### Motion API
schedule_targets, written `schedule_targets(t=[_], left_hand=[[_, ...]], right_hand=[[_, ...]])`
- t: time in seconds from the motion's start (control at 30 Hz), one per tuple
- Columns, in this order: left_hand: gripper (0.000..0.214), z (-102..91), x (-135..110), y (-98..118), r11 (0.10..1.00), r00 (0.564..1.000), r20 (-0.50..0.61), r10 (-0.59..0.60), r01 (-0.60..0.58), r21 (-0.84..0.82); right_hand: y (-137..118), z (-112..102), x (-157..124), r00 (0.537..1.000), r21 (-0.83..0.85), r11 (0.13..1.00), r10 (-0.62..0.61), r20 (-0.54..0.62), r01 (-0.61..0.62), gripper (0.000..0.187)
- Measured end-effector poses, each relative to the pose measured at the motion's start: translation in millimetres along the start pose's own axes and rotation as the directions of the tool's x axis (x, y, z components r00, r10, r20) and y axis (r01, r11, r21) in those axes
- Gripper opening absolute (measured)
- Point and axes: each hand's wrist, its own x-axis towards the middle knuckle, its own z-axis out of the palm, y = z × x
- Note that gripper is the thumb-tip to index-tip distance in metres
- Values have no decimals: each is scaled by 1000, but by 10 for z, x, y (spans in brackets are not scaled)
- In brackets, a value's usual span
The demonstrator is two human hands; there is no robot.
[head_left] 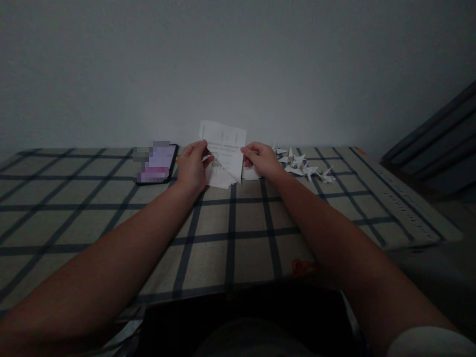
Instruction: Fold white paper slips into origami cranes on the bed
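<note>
Between my two hands a printed sheet of paper [226, 141] is held up, tilted toward me, with its lower left corner bent over. My left hand [193, 166] pinches its left side between thumb and fingers. The right edge is gripped by my right hand [259, 157], thumb in front. Behind and below it, more paper sheets [219, 179] lie on the checked tablecloth [211, 218], partly covered by the held sheet. Just right of my right hand lie several folded paper cranes [297, 161] in a loose cluster.
A phone [158, 163] with a lit, partly blurred screen is left of my left hand. Along the table's far edge rises a plain grey wall [238, 64]. An orange object [303, 267] lies near the front edge, its kind unclear. Dark ridged panels [439, 134] stand at the right.
</note>
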Motion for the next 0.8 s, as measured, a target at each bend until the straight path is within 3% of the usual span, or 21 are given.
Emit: schedule_targets(t=[0.3,0.57,0.7,0.8], left_hand=[[24,-21,23,-3,996,998,-9,63,-62,64],[20,-44,61,4,999,1000,13,-1,2,-52],[30,-32,34,-3,995,985,147,-87,93,-35],[42,-20,-33,-21,985,930,324,-170,158,65]], right_hand=[[44,-20,-5,1000,37,999,-29,9,29,20],[15,-17,-2,1000,13,1000,-9,-17,9,22],[16,-34,-1,999,11,999,-30,-44,30,23],[8,-33,-3,997,13,999,-43,-57,43,22]])
